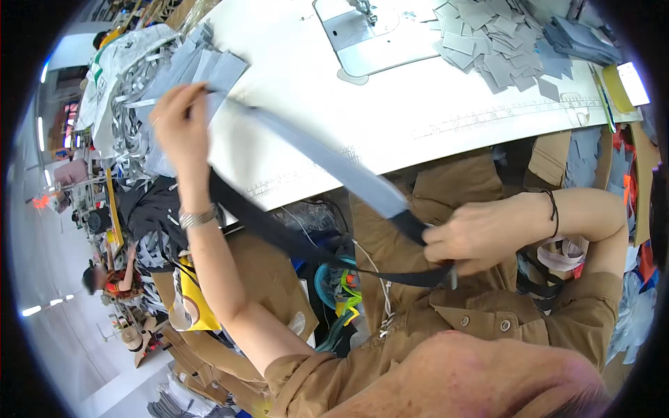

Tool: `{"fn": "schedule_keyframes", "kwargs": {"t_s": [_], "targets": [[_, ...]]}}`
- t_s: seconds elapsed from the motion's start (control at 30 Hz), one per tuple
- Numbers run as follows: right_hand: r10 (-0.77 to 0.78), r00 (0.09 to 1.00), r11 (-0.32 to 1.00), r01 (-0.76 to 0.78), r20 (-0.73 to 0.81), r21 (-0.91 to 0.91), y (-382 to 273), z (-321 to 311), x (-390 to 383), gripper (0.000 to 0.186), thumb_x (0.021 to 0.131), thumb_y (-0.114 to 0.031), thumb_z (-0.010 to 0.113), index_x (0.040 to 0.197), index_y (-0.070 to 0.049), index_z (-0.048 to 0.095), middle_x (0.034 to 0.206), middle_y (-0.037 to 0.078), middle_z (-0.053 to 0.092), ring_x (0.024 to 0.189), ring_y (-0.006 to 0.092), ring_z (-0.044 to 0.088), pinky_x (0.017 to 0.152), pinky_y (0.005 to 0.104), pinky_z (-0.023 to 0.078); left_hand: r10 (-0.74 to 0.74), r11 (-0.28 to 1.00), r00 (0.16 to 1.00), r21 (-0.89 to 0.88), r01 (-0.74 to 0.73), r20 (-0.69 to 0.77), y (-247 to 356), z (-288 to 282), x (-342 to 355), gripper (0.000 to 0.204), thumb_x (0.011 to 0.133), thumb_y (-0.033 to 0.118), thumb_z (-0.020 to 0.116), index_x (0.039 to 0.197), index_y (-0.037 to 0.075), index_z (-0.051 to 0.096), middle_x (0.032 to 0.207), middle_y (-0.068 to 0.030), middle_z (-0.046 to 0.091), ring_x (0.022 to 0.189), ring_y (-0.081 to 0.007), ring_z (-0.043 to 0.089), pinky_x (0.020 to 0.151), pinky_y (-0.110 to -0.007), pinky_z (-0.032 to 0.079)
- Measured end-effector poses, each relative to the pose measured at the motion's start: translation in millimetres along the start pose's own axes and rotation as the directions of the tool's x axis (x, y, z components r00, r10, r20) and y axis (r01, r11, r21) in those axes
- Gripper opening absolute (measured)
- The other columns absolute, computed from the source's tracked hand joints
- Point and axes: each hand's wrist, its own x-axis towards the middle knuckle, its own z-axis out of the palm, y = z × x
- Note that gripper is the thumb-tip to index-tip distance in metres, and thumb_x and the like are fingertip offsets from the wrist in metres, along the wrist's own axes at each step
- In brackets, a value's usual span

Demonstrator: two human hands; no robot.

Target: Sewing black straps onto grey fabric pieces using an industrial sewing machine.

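Fingers of the left hand, near 10 o'clock, pinch the strap, which is part blurred. Its grey stretch slants across centre toward 3 o'clock, where fingers of the right hand grip its black part. Risk: the slack lower run could twist or catch on clothing if either pinch loosens. White table: grey sheets between 10 and 11, sewing machine at 12, grey patches past 1. Room: person past 8, cardboard between 2 and 3.
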Motion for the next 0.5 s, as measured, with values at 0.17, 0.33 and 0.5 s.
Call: {"fn": "schedule_keyframes", "kwargs": {"t_s": [0.17, 0.33, 0.5], "targets": [[0.145, 0.989, 0.976, -0.141, 0.011, -0.168, 9, -18, 0, 0.024, 0.086, -0.022, 0.071, 0.101, -0.005, 0.063, 0.088, 0.012, 0.059, 0.072, 0.0346, 0.065, 0.067, 0.0465, 0.055, 0.356, 0.932, 0.93, -0.106, -0.346, 0.093, 101, 79, -3, 0.014, 0.082, 0.005, 0.075, 0.095, 0.01, 0.079, 0.112, -0.0063, 0.07, 0.117, -0.0325, 0.059, 0.102, -0.044, 0.045], [-0.03, 0.619, 0.8, -0.456, -0.785, -0.39, 40, -71, 16, 0.015, 0.085, -0.012, 0.072, 0.094, -0.004, 0.064, 0.107, 0.011, 0.062, 0.101, 0.0304, 0.065, 0.086, 0.0431, 0.054, 0.376, 0.917, 0.92, -0.187, -0.352, 0.111, 139, 98, 6, 0.01, 0.082, 0.009, 0.075, 0.091, 0.012, 0.08, 0.115, -0.0049, 0.068, 0.124, -0.0317, 0.055, 0.111, -0.055, 0.037], [-0.161, 0.645, 0.806, -0.35, -0.747, -0.476, 66, -76, 15, 0.019, 0.084, -0.01, 0.072, 0.101, -0.006, 0.064, 0.105, 0.008, 0.059, 0.1, 0.0288, 0.061, 0.085, 0.0411, 0.052, 0.378, 0.926, 0.909, -0.083, -0.369, 0.174, 126, 90, 17, 0.01, 0.082, 0.012, 0.076, 0.09, 0.015, 0.082, 0.116, -0.0038, 0.068, 0.127, -0.0318, 0.054, 0.113, -0.062, 0.034]]}}
